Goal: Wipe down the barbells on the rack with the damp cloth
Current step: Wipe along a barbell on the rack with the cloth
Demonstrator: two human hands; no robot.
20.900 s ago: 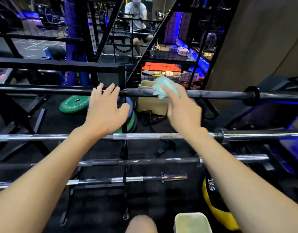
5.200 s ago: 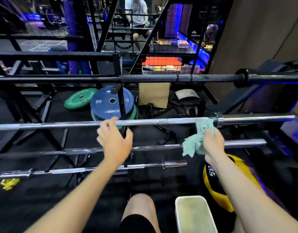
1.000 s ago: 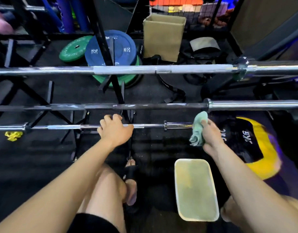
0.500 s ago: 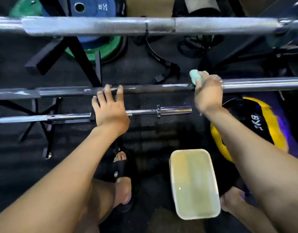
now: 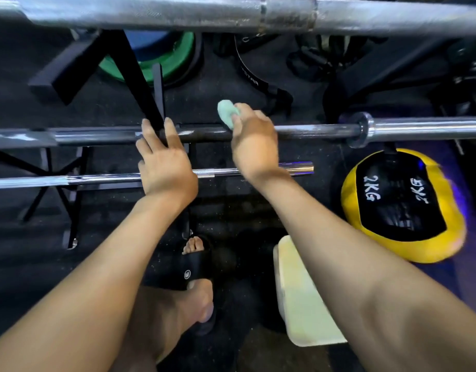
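Pale, cream-coloured plastic marks the rectangular tub [image 5: 301,304] on the black floor by my right foot — my right forearm crosses over it, and what it holds I cannot tell.

Three barbells run left to right across the rack. Nearest the camera, along the top edge, is a thick silver barbell [image 5: 231,14] with a knurled grip and some dark specks near its centre ring. Below it lies a dark barbell [image 5: 312,129], dull and patchy along the shaft, with a shiny collar and sleeve at the right. Lowest is a thin chrome barbell [image 5: 70,179].

My right hand [image 5: 254,146] wraps over the dark barbell near its middle, fingers curled around a bunched mint-green cloth [image 5: 227,112] that pokes out past my knuckles and presses on the shaft. My left hand [image 5: 163,162] rests just beside it — fingers straight and slightly spread, tips on the same bar where a black rack upright [image 5: 136,76] crosses.

On the floor to the right sits a yellow and black medicine ball [image 5: 400,205] marked 2KG. Green and blue weight plates [image 5: 164,60] lie beyond the rack.
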